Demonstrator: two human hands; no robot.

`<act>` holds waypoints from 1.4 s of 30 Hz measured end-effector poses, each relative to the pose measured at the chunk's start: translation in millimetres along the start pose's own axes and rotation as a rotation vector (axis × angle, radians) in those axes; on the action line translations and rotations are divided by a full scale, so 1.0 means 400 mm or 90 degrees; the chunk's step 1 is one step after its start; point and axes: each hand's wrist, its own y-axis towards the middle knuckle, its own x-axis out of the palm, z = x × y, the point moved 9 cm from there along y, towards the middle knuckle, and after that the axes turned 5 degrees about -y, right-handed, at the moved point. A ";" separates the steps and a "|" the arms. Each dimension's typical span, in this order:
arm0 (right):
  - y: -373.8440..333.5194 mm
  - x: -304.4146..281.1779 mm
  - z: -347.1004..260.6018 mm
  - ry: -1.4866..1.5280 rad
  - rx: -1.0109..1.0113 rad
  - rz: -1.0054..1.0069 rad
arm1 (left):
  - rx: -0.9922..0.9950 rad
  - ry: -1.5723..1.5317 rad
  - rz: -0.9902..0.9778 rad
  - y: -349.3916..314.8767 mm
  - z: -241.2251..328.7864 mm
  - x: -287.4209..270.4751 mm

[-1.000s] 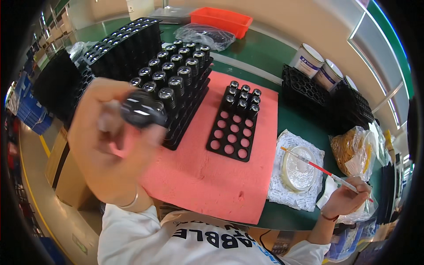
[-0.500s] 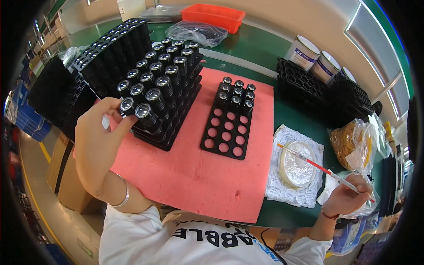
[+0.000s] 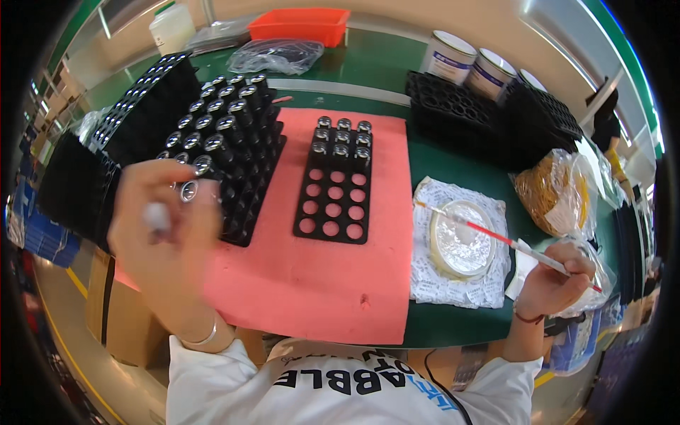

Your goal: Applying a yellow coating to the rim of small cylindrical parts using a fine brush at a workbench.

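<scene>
My left hand (image 3: pixel 166 227), smeared by motion, is closed at the near left corner of the stacked black trays (image 3: pixel 244 230). Its fingertips pinch a black cylinder with a shiny lens end (image 3: pixel 188 191), like a flashlight head; most of it is hidden. Similar lens-topped cylinders (image 3: pixel 214 144) stand upright in the top tray. My right hand (image 3: pixel 556 280) grips a slim paintbrush (image 3: pixel 520 248) with a red and clear handle, its tip pointing left above a round dish (image 3: pixel 462 239) covered in clear film. The dish sits on white printed paper (image 3: pixel 453 294).
On the pink mat (image 3: pixel 319 290) lies a black holed tray (image 3: pixel 323 227), its far rows filled with cylinders. Black trays (image 3: pixel 453 106), tins (image 3: pixel 450 57) and a bagged brown bundle (image 3: pixel 552 191) stand right. An orange bin (image 3: pixel 301 27) is at the back.
My left hand has drawn the pinched cylinder toward me, out of the tray's near corner. The view has shifted, while my right hand keeps its grip on the paintbrush.
</scene>
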 end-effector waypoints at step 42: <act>0.016 -0.008 -0.030 -0.006 -0.101 -0.077 | 0.002 -0.121 -0.562 -0.213 0.028 0.416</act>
